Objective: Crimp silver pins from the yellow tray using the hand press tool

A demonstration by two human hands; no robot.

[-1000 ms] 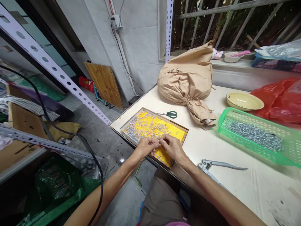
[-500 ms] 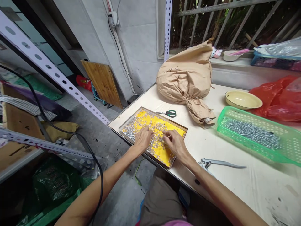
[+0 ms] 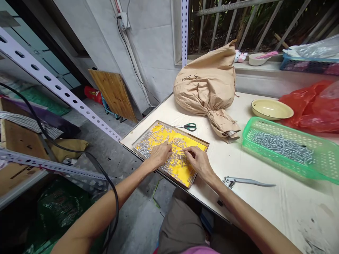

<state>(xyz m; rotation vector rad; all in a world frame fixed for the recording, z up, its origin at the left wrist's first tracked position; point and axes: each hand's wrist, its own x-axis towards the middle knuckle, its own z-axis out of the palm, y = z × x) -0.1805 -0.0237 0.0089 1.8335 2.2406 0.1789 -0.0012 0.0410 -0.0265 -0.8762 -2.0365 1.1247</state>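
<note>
A shallow tray point(image 3: 208, 145) lined with yellow lies at the table's near left edge, with many small metal screws point(image 3: 144, 145) scattered over it. Over its middle is my left hand point(image 3: 160, 155), fingers bent down and closed among the screws; what they pinch is too small to make out. My right hand point(image 3: 199, 160) hovers above the tray's right part, thumb and forefinger brought together near a cluster of screws point(image 3: 181, 158). Whatever sits between those fingertips is too small to tell.
Green-handled scissors point(image 3: 190, 127) lie behind the tray, near a tied brown paper bag point(image 3: 203, 84). To the right are silver pruning shears point(image 3: 249, 181), a green basket point(image 3: 280, 173) holding screws, a yellow bowl point(image 3: 272, 109) and a red plastic bag point(image 3: 309, 102).
The whole view has shifted slightly. My right thumb and forefinger look closer together over the tray; my left hand stays in nearly the same place.
</note>
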